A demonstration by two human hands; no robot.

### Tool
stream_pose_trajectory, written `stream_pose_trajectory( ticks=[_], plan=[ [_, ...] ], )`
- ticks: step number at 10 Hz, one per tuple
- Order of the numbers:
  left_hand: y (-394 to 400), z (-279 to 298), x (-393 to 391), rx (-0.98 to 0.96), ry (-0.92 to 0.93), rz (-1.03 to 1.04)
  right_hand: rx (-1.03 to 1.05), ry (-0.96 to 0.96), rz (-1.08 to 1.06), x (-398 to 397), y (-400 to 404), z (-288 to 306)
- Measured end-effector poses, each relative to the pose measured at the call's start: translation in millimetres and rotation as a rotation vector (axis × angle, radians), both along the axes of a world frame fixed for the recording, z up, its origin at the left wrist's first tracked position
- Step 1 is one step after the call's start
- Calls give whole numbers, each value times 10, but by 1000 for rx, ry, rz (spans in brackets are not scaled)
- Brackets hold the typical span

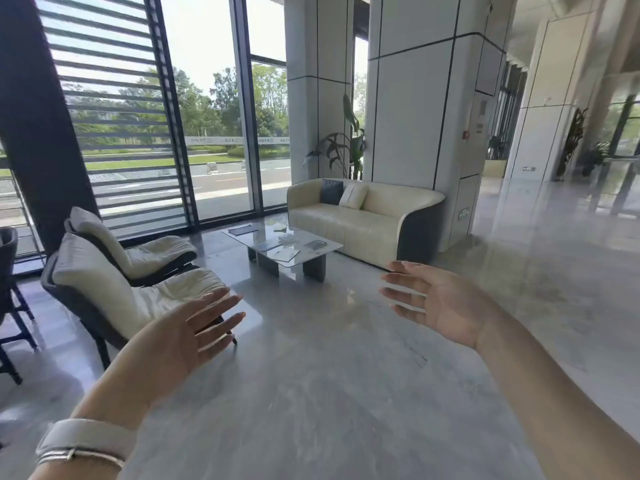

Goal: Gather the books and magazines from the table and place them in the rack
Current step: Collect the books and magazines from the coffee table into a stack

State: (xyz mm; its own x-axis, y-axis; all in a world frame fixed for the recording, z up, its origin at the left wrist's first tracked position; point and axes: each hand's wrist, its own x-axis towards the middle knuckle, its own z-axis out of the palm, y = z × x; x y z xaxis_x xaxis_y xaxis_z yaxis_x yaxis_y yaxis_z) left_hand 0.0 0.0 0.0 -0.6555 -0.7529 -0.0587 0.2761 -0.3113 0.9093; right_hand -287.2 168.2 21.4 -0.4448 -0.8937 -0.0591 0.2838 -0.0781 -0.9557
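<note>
A low glass-topped coffee table [320, 244] stands across the room in front of a cream sofa. Several books and magazines lie flat on it: a dark one [243, 230] at the far left corner, another dark one [315, 244] at the right, and a pale one [284, 254] near the front edge. My left hand [187, 332] and my right hand [438, 303] are raised in front of me, palms facing each other, fingers spread, holding nothing. Both are far short of the table. No rack is in view.
A cream sofa [360, 220] with two cushions sits behind the table. Two cream lounge chairs [114, 285] stand at the left, a dark chair [8, 271] at the far left edge. A wide polished stone floor [329, 375] lies between me and the table. Large pillars rise behind the sofa.
</note>
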Motion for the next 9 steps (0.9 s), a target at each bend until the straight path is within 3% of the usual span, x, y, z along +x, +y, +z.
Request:
stream_pose_trajectory(
  ticks=[3, 6, 9],
  plan=[
    [-1484, -331, -1047, 48, -27, 56, 39, -17, -47, -1011, -1496, -298],
    [-3386, -170, -2246, 42, -10, 89, 50, -46, -50, -2261, -3500, -146],
    [-5554, -463, -3154, 70, 15, 164, 54, -38, -31, -3254, -5715, -363]
  ],
)
